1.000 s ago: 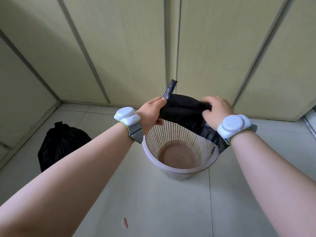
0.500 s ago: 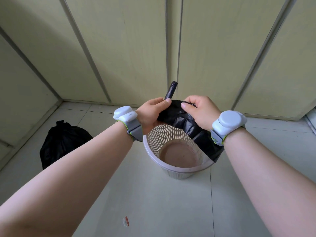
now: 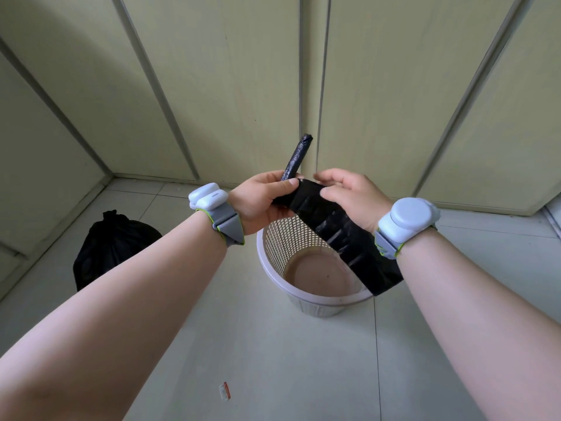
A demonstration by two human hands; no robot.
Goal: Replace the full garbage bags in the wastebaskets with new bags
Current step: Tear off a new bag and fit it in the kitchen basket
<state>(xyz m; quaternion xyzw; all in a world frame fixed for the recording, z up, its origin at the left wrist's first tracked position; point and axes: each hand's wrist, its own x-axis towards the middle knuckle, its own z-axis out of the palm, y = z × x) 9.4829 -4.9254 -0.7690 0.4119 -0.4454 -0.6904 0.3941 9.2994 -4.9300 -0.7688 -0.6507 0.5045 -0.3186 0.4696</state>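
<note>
A white mesh wastebasket (image 3: 306, 294) stands on the tiled floor with nothing inside it. Above its rim I hold a folded new black garbage bag (image 3: 334, 229), which hangs down to the right over the basket. My left hand (image 3: 264, 199) grips the top end of the bag together with a black roll of bags (image 3: 296, 158) that sticks up from the fist. My right hand (image 3: 352, 196) rests against the bag with relaxed fingers; whether its thumb pinches the bag I cannot tell. A full, tied black garbage bag (image 3: 112, 247) sits on the floor at the left.
Pale green cabinet doors (image 3: 230, 86) close off the space behind and to both sides. A small scrap of litter (image 3: 224, 391) lies on the floor tiles near me. White trackers sit on both wrists.
The folded bag has been drawn out longer and now hangs lower over the basket's right side. My right hand's fingers have loosened from a pinch and shifted along the bag.
</note>
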